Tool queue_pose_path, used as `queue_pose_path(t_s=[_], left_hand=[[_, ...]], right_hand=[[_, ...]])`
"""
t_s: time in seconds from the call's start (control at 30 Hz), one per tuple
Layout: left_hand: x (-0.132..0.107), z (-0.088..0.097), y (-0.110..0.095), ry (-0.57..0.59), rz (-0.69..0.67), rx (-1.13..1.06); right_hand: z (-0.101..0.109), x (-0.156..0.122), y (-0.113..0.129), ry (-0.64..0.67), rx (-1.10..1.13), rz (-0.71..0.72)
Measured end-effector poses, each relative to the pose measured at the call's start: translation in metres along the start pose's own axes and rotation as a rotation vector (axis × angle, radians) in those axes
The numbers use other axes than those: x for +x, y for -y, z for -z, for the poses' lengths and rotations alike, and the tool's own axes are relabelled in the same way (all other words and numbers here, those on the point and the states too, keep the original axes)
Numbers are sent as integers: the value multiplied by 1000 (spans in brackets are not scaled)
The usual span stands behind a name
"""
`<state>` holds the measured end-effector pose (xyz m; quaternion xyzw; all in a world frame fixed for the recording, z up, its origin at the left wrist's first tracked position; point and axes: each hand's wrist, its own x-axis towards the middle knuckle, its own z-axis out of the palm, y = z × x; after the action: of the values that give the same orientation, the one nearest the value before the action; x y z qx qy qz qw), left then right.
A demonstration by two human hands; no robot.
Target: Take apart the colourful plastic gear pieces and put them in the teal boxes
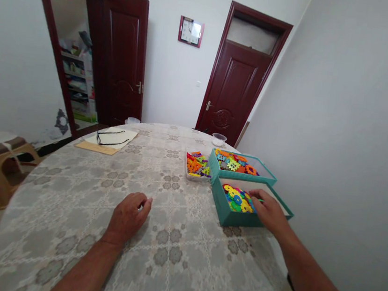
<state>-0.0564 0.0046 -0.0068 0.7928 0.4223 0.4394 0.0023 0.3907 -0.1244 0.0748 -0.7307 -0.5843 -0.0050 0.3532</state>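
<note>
My left hand (128,217) rests on the patterned tablecloth with its fingers curled in. A small pale spot shows by the thumb, and whatever the fingers may hold is hidden. Over at the right, my right hand (269,210) reaches into the near green box (237,220), its fingers pinched on a small green plastic piece (261,200) seen edge-on. Under and beside those fingers lie flower-shaped plastic pieces (237,199) in yellow, blue, green and red, heaped at the box's left end.
Behind the near box stands a second green box (264,174) of interlocking pieces. A clear tray (197,178) of small pieces sits to their left. Eyeglasses (111,144) lie on papers (124,137) at the far left. A clear bowl (219,139) stands near the table's (169,199) far edge.
</note>
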Motion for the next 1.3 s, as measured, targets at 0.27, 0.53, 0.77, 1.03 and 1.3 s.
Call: queue_pose_path(t_s=[0.27,0.53,0.77,1.03,1.3], left_hand=[[1,2,-1,54,50,-4],[-1,-1,6,152,102,29],[1,0,5,171,89,40],[0,1,4,168,96,35],[-2,0,5,184,92,35]], right_hand=[[-31,-59,-20,-234,-199,283],[-48,-66,-21,-293,-379,391],[-29,-72,-23,-206,-411,385],[-11,-101,-24,-195,-398,383],[6,-92,-16,-172,-316,402]])
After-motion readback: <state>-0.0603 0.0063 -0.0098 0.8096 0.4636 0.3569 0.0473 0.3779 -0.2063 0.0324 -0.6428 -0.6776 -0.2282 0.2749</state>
